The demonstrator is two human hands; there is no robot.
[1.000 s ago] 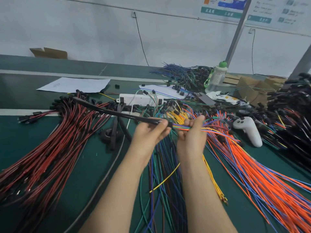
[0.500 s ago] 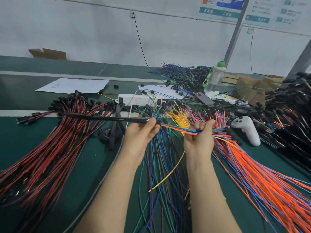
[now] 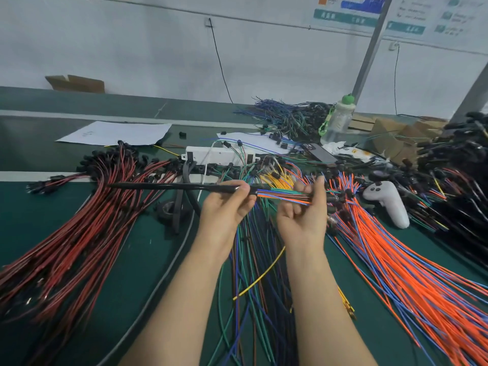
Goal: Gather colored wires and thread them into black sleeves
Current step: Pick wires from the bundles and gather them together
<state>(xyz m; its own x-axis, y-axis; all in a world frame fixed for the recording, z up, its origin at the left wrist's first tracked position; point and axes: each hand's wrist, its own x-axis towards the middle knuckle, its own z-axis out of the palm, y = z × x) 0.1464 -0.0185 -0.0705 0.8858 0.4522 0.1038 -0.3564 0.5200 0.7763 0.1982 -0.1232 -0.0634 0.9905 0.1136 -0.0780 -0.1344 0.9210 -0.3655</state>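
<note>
Now — green bench point(image 3: 31, 215), white wall point(image 3: 132, 48) | left grip point(image 3: 224, 210) pinches sleeve point(image 3: 171, 186) | right grip point(image 3: 303, 215) pinches wires point(image 3: 282, 196)

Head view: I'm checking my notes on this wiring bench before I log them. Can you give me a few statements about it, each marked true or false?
1. The left hand pinches a black sleeve that points off to the left. True.
2. The colored wires run from the right hand into the sleeve's right end. True.
3. The white controller lies left of both hands. False: it lies to their right, among the wires.
4. The bottle at the back has a red cap. False: its cap is green.
5. A pile of red wires fans across the left side of the bench. True.
</note>
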